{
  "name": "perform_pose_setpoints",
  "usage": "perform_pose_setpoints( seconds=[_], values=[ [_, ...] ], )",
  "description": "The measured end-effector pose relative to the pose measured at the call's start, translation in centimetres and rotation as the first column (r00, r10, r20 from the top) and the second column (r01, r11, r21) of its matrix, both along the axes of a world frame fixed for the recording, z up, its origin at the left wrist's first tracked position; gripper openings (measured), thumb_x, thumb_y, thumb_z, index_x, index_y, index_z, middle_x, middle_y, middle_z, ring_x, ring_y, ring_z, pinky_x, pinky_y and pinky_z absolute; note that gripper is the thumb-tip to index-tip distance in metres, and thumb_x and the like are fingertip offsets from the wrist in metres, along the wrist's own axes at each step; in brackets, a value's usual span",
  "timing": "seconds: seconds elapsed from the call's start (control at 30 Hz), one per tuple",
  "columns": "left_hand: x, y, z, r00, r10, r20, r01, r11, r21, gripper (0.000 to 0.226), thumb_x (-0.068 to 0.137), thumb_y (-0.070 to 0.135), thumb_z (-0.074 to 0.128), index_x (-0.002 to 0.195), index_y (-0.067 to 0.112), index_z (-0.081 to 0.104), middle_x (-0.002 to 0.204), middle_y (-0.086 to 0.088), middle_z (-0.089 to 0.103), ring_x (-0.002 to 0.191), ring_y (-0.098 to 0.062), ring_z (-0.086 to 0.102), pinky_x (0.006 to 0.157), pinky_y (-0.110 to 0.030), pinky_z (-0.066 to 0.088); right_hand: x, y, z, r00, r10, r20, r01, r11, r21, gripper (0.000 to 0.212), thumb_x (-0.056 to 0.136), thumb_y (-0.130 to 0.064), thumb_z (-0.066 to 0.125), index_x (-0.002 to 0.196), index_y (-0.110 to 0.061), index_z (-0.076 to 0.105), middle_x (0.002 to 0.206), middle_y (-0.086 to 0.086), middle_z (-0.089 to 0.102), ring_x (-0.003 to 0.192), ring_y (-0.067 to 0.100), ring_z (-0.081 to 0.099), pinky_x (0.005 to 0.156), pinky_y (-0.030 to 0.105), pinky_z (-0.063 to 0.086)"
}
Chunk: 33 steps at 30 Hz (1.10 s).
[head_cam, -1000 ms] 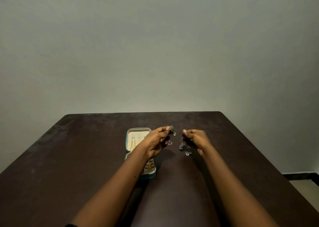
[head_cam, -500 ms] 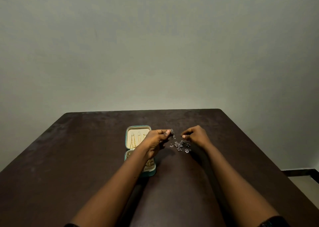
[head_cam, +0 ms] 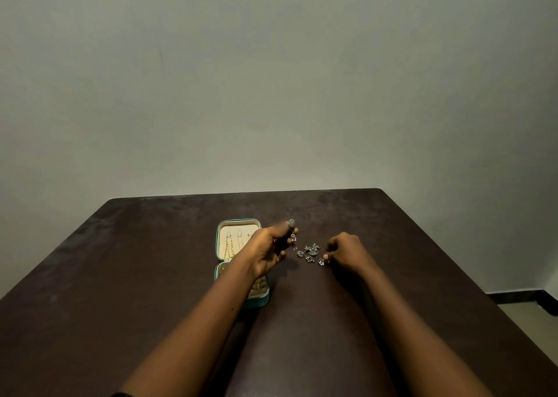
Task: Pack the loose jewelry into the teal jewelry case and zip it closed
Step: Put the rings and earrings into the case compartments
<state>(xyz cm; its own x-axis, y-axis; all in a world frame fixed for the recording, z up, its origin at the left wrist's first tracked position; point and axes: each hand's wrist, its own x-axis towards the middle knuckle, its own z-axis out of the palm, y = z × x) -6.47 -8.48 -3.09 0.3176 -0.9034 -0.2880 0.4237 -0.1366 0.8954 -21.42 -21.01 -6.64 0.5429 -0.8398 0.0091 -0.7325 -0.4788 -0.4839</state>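
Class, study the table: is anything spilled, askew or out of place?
Yes: silver pieces lie scattered on the table right of the open case, not inside it; the left hand pinches a dangling piece nearby.

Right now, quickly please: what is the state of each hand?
Left hand: closed, pinching a silver earring.
Right hand: fingers curled beside the loose silver pieces; whether it grips one cannot be told.

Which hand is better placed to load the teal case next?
Left: the left hand pinches a dangling silver earring beside the open teal jewelry case; the right hand is farther off, at the loose silver pile.
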Motion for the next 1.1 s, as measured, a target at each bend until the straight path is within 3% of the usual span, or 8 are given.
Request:
perform_pose_setpoints(
  seconds=[0.17,0.27,0.37,0.47,0.63,0.8,0.93,1.1],
  values=[
    [0.2,0.0,-0.1,0.995,-0.004,0.1,0.003,1.0,0.019,0.022,0.095,0.017,0.045,0.081,0.018,0.062,0.063,0.011,0.063,0.063,-0.004,0.053,0.053,-0.022,0.024,0.2,-0.1,-0.6,1.0,-0.017,-0.002,0.017,0.999,-0.027,0.016,0.083,-0.012,0.065,0.096,-0.004,0.068,0.102,0.015,0.069,0.101,0.026,0.062,0.075,0.027,0.043],
    [-0.1,0.1,0.0,0.987,0.028,0.158,-0.029,1.0,0.001,0.019,0.095,0.016,0.045,0.083,0.021,0.06,0.076,0.01,0.063,0.068,-0.005,0.051,0.056,-0.024,0.025,0.3,0.1,-0.8,1.0,-0.021,-0.001,0.021,1.0,-0.021,0.015,0.085,-0.014,0.063,0.095,-0.003,0.066,0.103,0.016,0.067,0.102,0.028,0.061,0.073,0.025,0.038],
    [-0.2,0.1,0.2,0.979,0.052,0.196,-0.053,0.999,-0.004,0.016,0.094,0.018,0.049,0.083,0.02,0.061,0.083,0.008,0.061,0.071,-0.007,0.046,0.059,-0.028,0.024,0.2,0.4,-0.7,0.994,-0.028,0.11,0.026,0.999,0.025,0.007,0.085,-0.011,0.061,0.082,-0.009,0.067,0.093,0.012,0.07,0.092,0.022,0.063,0.073,0.026,0.041],
    [0.0,-0.1,0.0,0.973,0.057,0.224,-0.057,0.998,-0.004,0.014,0.093,0.021,0.053,0.083,0.02,0.062,0.083,0.007,0.062,0.073,-0.007,0.046,0.061,-0.029,0.022,0.2,0.6,-0.4,0.938,-0.13,0.322,0.068,0.978,0.196,0.022,0.083,-0.005,0.059,0.064,-0.017,0.061,0.072,0.005,0.065,0.071,0.017,0.059,0.07,0.027,0.043],
    [0.0,0.1,0.1,0.97,0.064,0.234,-0.065,0.998,-0.007,0.014,0.094,0.018,0.053,0.084,0.019,0.063,0.082,0.006,0.063,0.07,-0.007,0.047,0.059,-0.028,0.021,0.1,1.1,1.3,0.78,-0.261,0.569,-0.066,0.87,0.489,0.028,0.092,0.002,0.048,0.071,-0.013,0.056,0.066,0.003,0.048,0.055,0.01,0.035,0.053,0.022,0.027],
    [-0.1,0.1,0.3,0.974,0.077,0.212,-0.076,0.997,-0.01,0.016,0.095,0.014,0.05,0.085,0.016,0.063,0.078,0.007,0.064,0.063,-0.008,0.044,0.056,-0.026,0.021,0.2,1.7,3.1,0.62,-0.454,0.639,-0.222,0.68,0.699,0.023,0.091,-0.004,0.047,0.072,-0.011,0.057,0.046,-0.005,0.053,0.044,0.006,0.042,0.051,0.022,0.029],
    [0.1,0.0,0.6,0.987,0.065,0.149,-0.061,0.998,-0.033,0.018,0.095,0.014,0.049,0.082,0.017,0.061,0.06,0.014,0.066,0.054,-0.002,0.051,0.054,-0.022,0.027,0.6,2.5,4.4,0.571,-0.53,0.627,-0.296,0.579,0.759,0.022,0.09,-0.009,0.05,0.07,-0.01,0.057,0.047,-0.001,0.057,0.049,0.009,0.051,0.053,0.023,0.031],
    [0.1,0.3,1.5,0.993,0.073,-0.096,-0.082,0.992,-0.095,0.021,0.094,0.01,0.047,0.079,0.012,0.06,0.062,0.004,0.069,0.07,-0.011,0.052,0.067,-0.023,0.039,1.3,3.5,5.8,0.485,-0.594,0.642,-0.401,0.501,0.767,0.022,0.089,-0.008,0.048,0.073,-0.012,0.062,0.066,0.001,0.058,0.063,0.013,0.052,0.058,0.026,0.03]
  ],
)
